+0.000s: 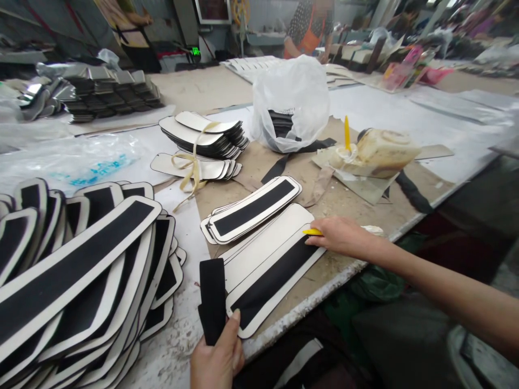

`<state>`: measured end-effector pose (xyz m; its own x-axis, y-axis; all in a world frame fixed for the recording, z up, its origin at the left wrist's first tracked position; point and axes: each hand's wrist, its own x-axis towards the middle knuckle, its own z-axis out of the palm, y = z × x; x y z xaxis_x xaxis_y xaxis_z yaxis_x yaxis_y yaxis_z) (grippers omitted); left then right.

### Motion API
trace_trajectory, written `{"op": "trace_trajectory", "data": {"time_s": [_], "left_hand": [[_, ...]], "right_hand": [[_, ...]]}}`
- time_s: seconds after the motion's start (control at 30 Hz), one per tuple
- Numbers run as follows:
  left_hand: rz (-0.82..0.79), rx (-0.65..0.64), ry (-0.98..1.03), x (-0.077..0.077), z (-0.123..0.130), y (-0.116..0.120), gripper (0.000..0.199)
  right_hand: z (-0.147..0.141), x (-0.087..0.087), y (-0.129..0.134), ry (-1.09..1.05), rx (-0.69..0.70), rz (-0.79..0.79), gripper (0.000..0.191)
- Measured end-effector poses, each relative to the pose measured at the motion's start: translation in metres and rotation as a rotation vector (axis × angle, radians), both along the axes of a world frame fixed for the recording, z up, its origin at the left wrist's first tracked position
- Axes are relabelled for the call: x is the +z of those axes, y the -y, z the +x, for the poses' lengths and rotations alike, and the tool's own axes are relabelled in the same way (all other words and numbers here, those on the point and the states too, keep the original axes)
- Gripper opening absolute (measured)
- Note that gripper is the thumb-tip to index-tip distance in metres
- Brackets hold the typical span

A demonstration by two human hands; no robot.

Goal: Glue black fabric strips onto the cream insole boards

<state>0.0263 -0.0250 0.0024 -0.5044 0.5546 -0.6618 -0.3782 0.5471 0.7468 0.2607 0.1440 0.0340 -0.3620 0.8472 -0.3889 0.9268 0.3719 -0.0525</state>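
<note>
My left hand [219,354] is closed at the table's front edge around a few black fabric strips [212,292]. Its thumb touches the near end of a white rounded panel [253,321] with a black strip [275,275] lying along it. At the panel's far end my right hand [340,236] grips a small yellow plastic tool [312,232], fingers pressed down by the black strip. Behind that panel lie plain white panels [267,240], overlapping one another. A small stack of black-striped white panels [255,208] sits just beyond them.
A large pile of striped panels [81,270] fills the left. Behind are a ribbon-tied stack [194,135], a white plastic bag [290,97] with black pieces, and a stained glue container [377,151] with a yellow stick [347,134]. Other people stand at the far side.
</note>
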Motion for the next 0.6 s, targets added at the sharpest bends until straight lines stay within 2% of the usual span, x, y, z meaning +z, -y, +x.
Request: {"op": "trace_trajectory", "data": {"time_s": [0.33, 0.6], "left_hand": [[-0.002, -0.038, -0.012, -0.0062, -0.004, 0.0006, 0.043], [0.004, -0.015, -0.001, -0.0079, -0.0037, 0.0018, 0.044]], "right_hand": [[-0.0038, -0.0019, -0.0045, 0.018, -0.017, -0.038, 0.029], [-0.0054, -0.0002, -0.0038, 0.013, -0.008, -0.025, 0.029]]}}
